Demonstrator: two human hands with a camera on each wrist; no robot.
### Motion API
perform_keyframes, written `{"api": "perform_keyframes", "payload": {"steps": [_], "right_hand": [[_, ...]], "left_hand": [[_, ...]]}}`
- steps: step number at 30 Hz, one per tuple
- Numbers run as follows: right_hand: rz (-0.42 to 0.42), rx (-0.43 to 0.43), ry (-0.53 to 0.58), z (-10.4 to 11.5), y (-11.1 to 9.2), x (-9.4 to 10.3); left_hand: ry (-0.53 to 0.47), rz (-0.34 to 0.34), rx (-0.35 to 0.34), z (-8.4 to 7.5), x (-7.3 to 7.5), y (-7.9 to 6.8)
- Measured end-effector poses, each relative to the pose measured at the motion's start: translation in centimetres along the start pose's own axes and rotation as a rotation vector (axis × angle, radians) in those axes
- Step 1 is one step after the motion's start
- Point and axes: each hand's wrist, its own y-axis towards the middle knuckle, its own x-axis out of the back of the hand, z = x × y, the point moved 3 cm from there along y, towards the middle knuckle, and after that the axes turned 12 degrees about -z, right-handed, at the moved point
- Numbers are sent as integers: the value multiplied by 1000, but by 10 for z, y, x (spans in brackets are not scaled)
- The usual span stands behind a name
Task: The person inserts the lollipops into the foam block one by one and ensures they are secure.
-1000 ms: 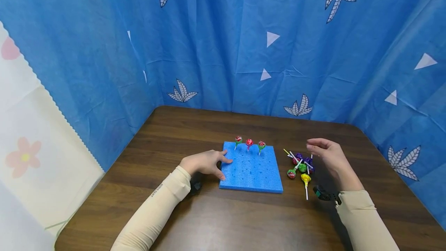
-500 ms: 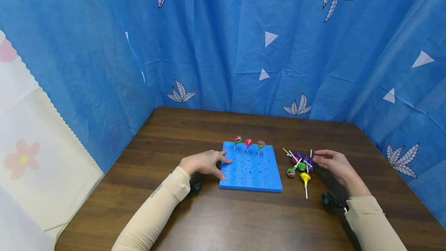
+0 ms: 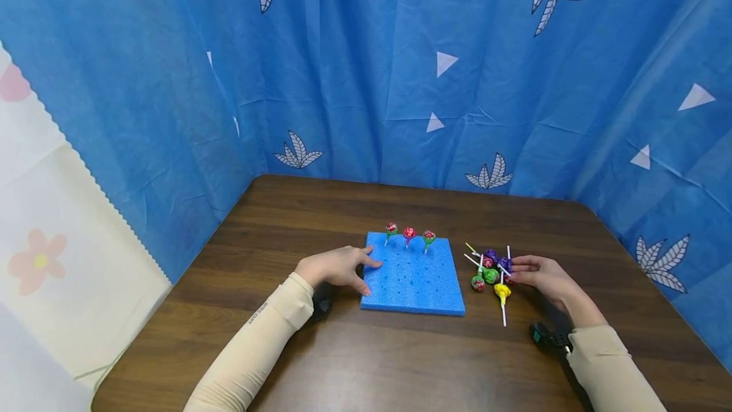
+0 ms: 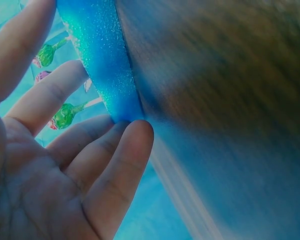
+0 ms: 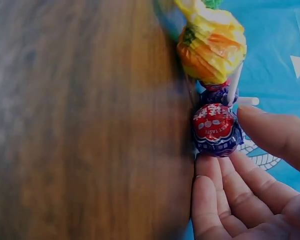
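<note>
Right of frame: right hand [image 3: 543, 280], thumb and fingers parted around purple lollipop [image 5: 217, 131]. Likely light, slick; pinch across middle. Left hand [image 3: 336, 267]: fingers spread.

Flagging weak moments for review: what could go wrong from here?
The right grip is at a purple lollipop crowded by neighbouring lollipops, so lifting it might drag others along. The yellow lollipop lies close and could get knocked. The left grip touches the blue foam board; a nudge might shift it.

Right of board [image 3: 407, 269], seemingly heaped lollipops [image 3: 490, 276]
</note>
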Motion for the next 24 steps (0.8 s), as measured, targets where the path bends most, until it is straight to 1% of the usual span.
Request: {"api": "perform_keyframes", "payload": {"steps": [8,12,24], "right_hand": [[-21,8,-99,-1,1,0],[-26,4,-101,-2,1,1],[-68,2,-39,1,-1,2]], "left_hand": [[-5,4,8,0,0,1],[-10,4,12,0,0,0],[-3,2,15,-2,0,0]]}}
